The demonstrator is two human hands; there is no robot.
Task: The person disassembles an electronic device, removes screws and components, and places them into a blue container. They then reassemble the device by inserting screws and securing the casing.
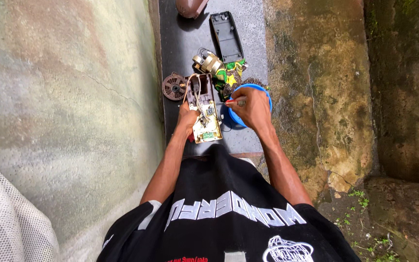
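My left hand grips the side of an opened electronic device, a brown casing with a bare circuit board and loose wires showing. My right hand holds a small screwdriver with a red handle, its tip pointing left toward the board. Both rest over a dark narrow bench.
A blue round lid or bowl lies under my right hand. A small speaker, a metal motor part, a green patterned cloth, a black back cover and a brown shell lie on the bench. Mossy concrete walls flank both sides.
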